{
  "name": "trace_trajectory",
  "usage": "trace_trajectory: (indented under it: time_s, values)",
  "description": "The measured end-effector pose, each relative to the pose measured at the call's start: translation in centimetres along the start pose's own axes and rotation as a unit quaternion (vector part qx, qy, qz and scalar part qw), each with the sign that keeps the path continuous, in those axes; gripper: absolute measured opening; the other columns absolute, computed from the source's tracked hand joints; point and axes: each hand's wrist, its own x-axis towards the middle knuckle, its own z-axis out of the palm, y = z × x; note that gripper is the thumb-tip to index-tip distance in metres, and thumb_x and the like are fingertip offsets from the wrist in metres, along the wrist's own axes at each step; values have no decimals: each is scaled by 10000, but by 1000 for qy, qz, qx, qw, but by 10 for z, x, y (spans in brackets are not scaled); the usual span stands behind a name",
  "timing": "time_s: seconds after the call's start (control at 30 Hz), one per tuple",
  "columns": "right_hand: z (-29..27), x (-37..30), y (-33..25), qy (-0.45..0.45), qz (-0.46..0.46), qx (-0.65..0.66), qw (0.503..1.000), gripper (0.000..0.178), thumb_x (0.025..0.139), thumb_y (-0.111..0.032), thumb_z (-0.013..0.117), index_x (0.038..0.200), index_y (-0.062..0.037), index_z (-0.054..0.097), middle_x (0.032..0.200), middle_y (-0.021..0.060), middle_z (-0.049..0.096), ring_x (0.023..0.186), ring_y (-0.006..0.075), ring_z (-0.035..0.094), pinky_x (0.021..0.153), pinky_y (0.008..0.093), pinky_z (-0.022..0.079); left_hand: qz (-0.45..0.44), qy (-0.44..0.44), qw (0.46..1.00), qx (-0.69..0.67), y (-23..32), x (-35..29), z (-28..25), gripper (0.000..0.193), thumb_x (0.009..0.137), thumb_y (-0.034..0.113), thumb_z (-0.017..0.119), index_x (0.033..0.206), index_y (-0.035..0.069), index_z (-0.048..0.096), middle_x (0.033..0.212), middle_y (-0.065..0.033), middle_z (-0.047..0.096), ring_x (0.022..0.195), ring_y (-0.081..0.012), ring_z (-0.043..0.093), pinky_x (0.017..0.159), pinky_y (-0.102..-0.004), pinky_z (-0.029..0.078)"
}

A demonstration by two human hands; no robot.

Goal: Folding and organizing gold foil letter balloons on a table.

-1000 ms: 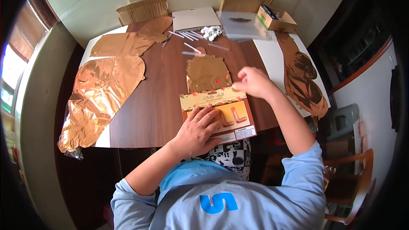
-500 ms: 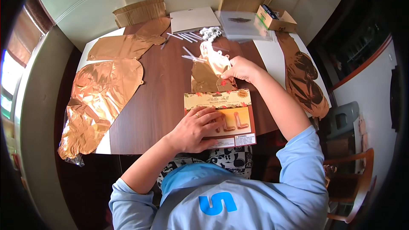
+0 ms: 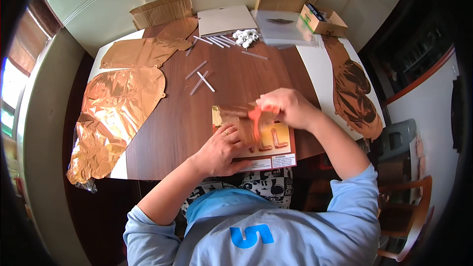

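Note:
A printed cardboard package with pictures of balloon letters lies at the table's near edge, in front of my body. My left hand, wearing a ring, rests over the package's left part with its fingers lying on it and the thumb apart. My right hand is closed at the package's upper right, pinching a copper-coloured foil balloon. The foil is smeared by motion and covers the package's top strip. An orange-red patch, also blurred, shows between my hands; I cannot tell what it is.
Large copper foil balloons cover the table's left side; a darker foil balloon lies along its right edge. White straws lie scattered mid-table, near a white coiled bundle. An open cardboard box stands at the far right.
My right hand has pulled the foil balloon toward me, from the straws down over the package's top. A few straws have shifted left. My left hand stays on the package.

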Motion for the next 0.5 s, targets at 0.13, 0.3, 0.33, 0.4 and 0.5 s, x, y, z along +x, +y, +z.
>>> trace_trajectory:
  time_s: [0.13, 0.3, 0.33, 0.4, 0.5]
  values:
    - [17, -27, -13, -2, -98, -190, 977, 142, 810, -74, 583, 909, -28, 674, 1114, 119, 682, 1098, 282, 633, 969, 409, 492, 13, 2, 1000, -14, 0, 1, 2, 275, 757, 274, 729, 986, 122, 728, 972, -101, 634, 1000, -295, 572, 1023, -434, 375]
    - [26, -35, -9, 45, -114, -187, 975, 124, 823, -109, 578, 869, -26, 658, 1110, 127, 677, 1083, 281, 638, 959, 390, 504, 37, 125, 991, 5, 3, 2, 5, 173, 670, 220, 741, 753, 79, 685, 785, -68, 621, 871, -259, 591, 864, -402, 442]
    - [26, -37, -10, 43, -116, -182, 976, 126, 823, -110, 579, 873, -24, 657, 1111, 128, 677, 1079, 280, 641, 953, 387, 510, 38, 125, 991, 7, 1, -1, 1, 173, 670, 220, 741, 753, 79, 685, 785, -68, 621, 871, -259, 591, 864, -402, 442]
    - [25, -39, -10, 45, -119, -177, 976, 125, 814, -98, 588, 880, -18, 658, 1115, 127, 676, 1077, 281, 645, 938, 385, 525, -3, 129, 992, -14, -6, -13, -12, 130, 622, 144, 693, 701, 72, 619, 785, -93, 604, 820, -255, 576, 763, -374, 434]
    - [24, -40, -11, 42, -128, -200, 971, 136, 804, -72, 592, 903, -21, 669, 1130, 133, 674, 1094, 277, 641, 944, 378, 523, -35, 247, 965, 78, -14, -6, -25, 186, 667, 181, 615, 768, 27, 589, 858, -136, 598, 809, -292, 555, 781, -396, 400]
